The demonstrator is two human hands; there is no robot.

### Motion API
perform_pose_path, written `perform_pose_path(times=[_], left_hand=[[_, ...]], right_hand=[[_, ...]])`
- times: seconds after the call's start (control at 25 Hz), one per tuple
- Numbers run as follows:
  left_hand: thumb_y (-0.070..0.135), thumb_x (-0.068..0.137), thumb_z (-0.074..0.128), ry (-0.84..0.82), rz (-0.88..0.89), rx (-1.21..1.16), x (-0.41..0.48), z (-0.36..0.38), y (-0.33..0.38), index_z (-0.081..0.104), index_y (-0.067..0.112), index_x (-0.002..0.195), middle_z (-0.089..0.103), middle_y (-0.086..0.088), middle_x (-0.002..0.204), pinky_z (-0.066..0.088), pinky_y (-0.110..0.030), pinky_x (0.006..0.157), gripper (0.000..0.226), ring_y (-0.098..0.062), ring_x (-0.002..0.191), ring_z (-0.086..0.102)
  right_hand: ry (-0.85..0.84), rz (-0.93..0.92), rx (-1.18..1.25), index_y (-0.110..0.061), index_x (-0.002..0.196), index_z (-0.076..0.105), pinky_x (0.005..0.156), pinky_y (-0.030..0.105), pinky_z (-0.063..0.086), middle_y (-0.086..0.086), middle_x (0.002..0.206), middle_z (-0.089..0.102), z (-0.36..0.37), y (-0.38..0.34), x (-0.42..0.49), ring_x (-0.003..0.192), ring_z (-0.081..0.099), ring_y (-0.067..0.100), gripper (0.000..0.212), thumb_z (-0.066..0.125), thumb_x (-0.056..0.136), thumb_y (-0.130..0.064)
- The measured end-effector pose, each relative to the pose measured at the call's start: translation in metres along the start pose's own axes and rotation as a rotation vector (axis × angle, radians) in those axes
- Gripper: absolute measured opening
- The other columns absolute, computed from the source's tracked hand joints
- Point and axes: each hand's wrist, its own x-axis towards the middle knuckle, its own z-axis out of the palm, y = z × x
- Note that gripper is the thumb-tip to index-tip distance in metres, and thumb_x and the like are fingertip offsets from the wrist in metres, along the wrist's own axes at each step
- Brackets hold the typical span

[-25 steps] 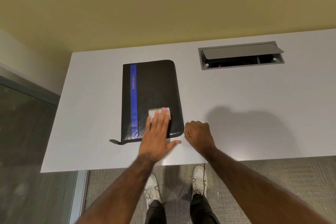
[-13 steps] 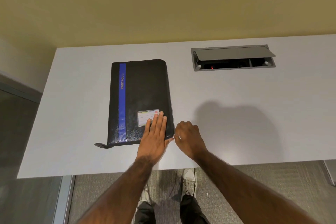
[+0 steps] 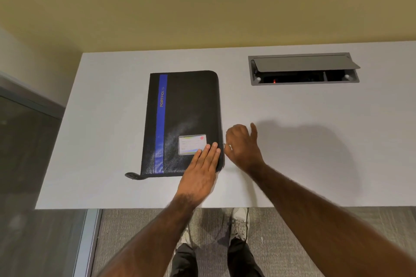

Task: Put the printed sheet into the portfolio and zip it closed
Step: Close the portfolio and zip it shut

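Note:
A black portfolio point(image 3: 186, 110) with a blue stripe and a small card window point(image 3: 191, 144) lies closed and flat on the white table point(image 3: 112, 119). My left hand point(image 3: 202, 171) rests flat on its near right corner, fingers together. My right hand point(image 3: 242, 146) is against the portfolio's right edge, thumb and finger pinched on the small metal zipper pull point(image 3: 226, 145), with one finger raised. A zipper tab point(image 3: 132, 175) sticks out at the near left corner. The printed sheet is not visible.
A grey cable hatch point(image 3: 302, 68) with its lid propped up is set into the table at the back right. The table's near edge runs just below my wrists. A glass partition point(image 3: 27, 164) stands at the left.
My right hand has moved from the portfolio's near right corner up along its right edge. My left hand stays flat on the cover. The camera view shifted slightly.

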Motion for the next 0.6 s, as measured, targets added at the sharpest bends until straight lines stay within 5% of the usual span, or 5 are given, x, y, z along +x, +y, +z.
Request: perform_pose_path(times=[0.28,0.6], left_hand=[[0.031,0.098,0.042,-0.087,0.039,-0.003,-0.030,0.012,0.010,0.022,0.003,0.156,0.016,-0.015,0.165,0.014,-0.047,0.120,0.068,-0.031,0.153,0.020],[0.027,0.096,0.037,-0.082,0.065,0.021,-0.052,0.017,0.017,0.024,0.004,0.156,0.018,-0.015,0.166,0.016,-0.046,0.118,0.066,-0.031,0.153,0.018]], right_hand=[[-0.226,0.099,-0.158,-0.020,0.128,0.056,0.118,0.057,0.017,0.006,0.136,0.057,-0.016,0.004,0.059,0.131,0.048,0.028,0.037,0.050,0.098,-0.041],[-0.196,0.154,-0.195,-0.021,0.128,0.054,0.114,0.051,0.029,0.006,0.133,0.057,-0.014,0.018,0.103,0.126,0.050,0.027,0.034,0.054,0.098,-0.036]])
